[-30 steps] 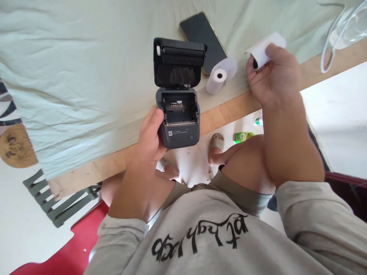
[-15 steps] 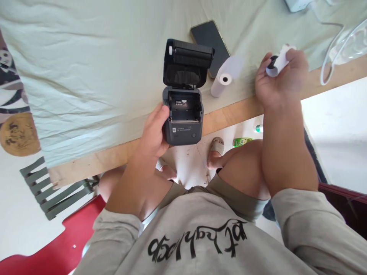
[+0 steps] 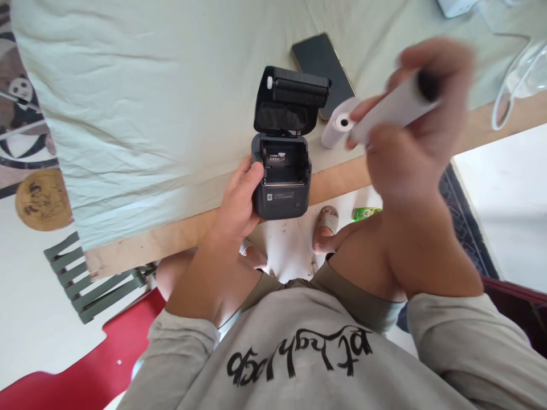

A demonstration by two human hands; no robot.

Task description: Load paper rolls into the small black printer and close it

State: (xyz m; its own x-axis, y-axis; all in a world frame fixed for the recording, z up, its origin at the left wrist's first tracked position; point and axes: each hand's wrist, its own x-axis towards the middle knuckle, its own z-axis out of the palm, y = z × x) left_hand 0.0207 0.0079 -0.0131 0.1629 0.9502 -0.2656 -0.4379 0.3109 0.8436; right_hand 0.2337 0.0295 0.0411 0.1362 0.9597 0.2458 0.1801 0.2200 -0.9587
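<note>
A small dark grey printer (image 3: 282,196) sits at the table's near edge with its lid (image 3: 293,101) swung up and its paper bay bare. My left hand (image 3: 239,199) grips the printer's left side. My right hand (image 3: 410,136) is raised to the right of the printer and holds a white paper roll (image 3: 393,111), blurred, with a dark core at its far end. A second white paper roll (image 3: 337,125) lies on the table just right of the lid.
A black phone (image 3: 322,62) lies on the pale green cloth (image 3: 149,102) behind the printer. A clear plastic piece (image 3: 519,80) rests at the right table edge. Below are a red chair (image 3: 85,370), my sandalled foot (image 3: 327,225) and a green bottle (image 3: 365,212).
My right hand has lifted and swung left toward the printer, turning the paper roll so it lies lengthwise. The left hand stays on the printer.
</note>
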